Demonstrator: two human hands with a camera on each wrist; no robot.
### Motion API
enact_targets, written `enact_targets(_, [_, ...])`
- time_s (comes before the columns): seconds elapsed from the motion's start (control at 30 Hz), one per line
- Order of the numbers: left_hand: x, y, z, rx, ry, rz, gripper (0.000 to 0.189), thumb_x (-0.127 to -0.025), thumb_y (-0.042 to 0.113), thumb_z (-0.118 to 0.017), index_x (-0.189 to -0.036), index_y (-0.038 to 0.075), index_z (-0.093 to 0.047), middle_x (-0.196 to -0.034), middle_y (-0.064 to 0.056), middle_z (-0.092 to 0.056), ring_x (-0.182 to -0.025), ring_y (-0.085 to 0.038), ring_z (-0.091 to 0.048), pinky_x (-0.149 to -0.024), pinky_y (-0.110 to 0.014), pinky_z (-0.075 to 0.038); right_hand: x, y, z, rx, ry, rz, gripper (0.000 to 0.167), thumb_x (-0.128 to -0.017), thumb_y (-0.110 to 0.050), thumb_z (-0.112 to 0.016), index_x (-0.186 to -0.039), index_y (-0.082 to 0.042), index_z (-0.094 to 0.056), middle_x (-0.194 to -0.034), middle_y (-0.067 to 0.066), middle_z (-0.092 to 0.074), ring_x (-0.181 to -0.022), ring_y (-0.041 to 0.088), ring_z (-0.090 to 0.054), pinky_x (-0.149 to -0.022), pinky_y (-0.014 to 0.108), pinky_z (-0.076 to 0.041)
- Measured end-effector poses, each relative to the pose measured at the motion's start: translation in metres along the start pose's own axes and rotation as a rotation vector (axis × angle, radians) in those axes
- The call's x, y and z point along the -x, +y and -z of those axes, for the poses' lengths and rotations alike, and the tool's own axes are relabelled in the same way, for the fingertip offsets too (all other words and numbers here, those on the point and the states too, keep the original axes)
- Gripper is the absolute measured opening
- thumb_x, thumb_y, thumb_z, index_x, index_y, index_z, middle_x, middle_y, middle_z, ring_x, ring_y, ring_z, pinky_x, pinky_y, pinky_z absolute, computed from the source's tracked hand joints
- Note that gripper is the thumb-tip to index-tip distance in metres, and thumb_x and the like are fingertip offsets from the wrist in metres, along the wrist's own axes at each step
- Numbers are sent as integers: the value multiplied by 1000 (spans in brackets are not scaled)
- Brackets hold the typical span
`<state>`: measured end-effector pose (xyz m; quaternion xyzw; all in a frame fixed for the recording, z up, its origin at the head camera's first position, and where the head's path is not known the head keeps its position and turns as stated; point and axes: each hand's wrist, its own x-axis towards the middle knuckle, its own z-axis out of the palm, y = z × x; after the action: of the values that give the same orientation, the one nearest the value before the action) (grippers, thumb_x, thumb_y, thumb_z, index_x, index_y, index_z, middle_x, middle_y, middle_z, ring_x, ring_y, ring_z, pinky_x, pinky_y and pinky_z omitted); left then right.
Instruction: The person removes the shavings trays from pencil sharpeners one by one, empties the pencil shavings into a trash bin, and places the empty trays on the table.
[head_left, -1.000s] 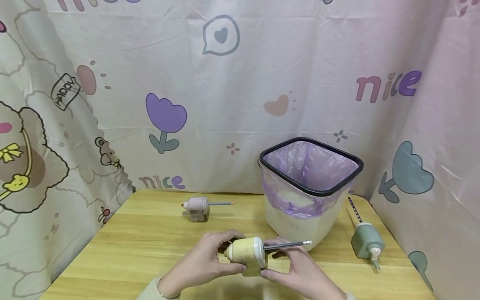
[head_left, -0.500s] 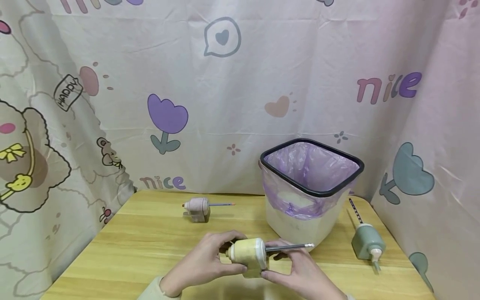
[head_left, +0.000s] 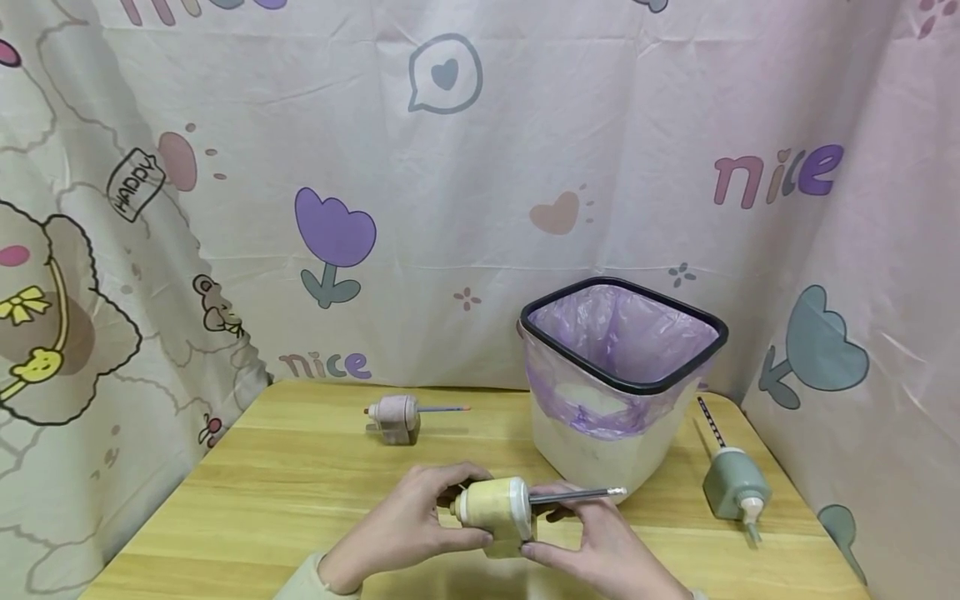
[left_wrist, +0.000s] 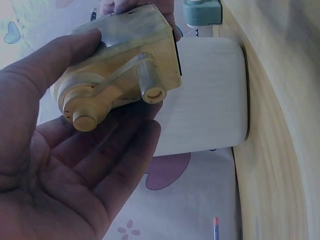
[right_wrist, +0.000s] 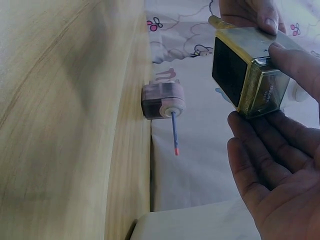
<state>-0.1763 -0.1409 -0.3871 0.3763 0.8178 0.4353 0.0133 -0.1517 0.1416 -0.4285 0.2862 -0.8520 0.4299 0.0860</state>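
Both hands hold a yellow crank pencil sharpener (head_left: 491, 510) above the front of the table. A dark pencil (head_left: 573, 496) with a whitish end sticks out of its right side. My left hand (head_left: 420, 517) grips the crank side, thumb in front and fingers behind. In the left wrist view the crank handle (left_wrist: 150, 82) stands free of the fingers. My right hand (head_left: 592, 542) holds the pencil side, its thumb on the near face. The right wrist view shows the dark base (right_wrist: 230, 70) and a see-through shavings drawer (right_wrist: 267, 92).
A white bin (head_left: 600, 450) with a black rim and purple liner stands behind the right hand. Back left sits a pinkish sharpener (head_left: 395, 418) holding a pencil (head_left: 442, 408). Near the right edge is a green sharpener (head_left: 735, 483) with a patterned pencil (head_left: 711, 421). A printed curtain (head_left: 450, 208) surrounds the table.
The yellow sharpener and its pencil have shifted very slightly to the right in the head view. Both hands keep the same grip throughout.
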Motion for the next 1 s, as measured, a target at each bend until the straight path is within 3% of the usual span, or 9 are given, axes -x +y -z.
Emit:
enact_targets(0.3, [0,-1,0,6,-5,-4,43,-89,33,-90,-127,26,-70,-101,10,-75,-87,1,-69,-78,-26,-65,1,1,-2,-11,5,21,39,-95,-42,-83,-131,-32,-72,-126,-12,-75,-110,2,-69,-89,28,-63])
enact_targets(0.67, [2,-2,0,-14,-6,-16,42,-89,35,-89,-126,27,-71,-100,12,-75,-85,2,-68,-75,-21,-61,2,1,-1,-12,-16,9,39,-96,-42,-82,-132,-32,-72,-126,-11,-76,-111,2,-69,-89,33,-64])
enact_targets(1.0, [3,-3,-1,4,-11,18,43,-89,36,-89,-128,27,-71,-103,10,-76,-86,1,-68,-75,-22,-62,4,-1,-1,6,-8,-19,40,-95,-44,-83,-131,-30,-73,-124,-12,-77,-111,2,-70,-90,32,-64])
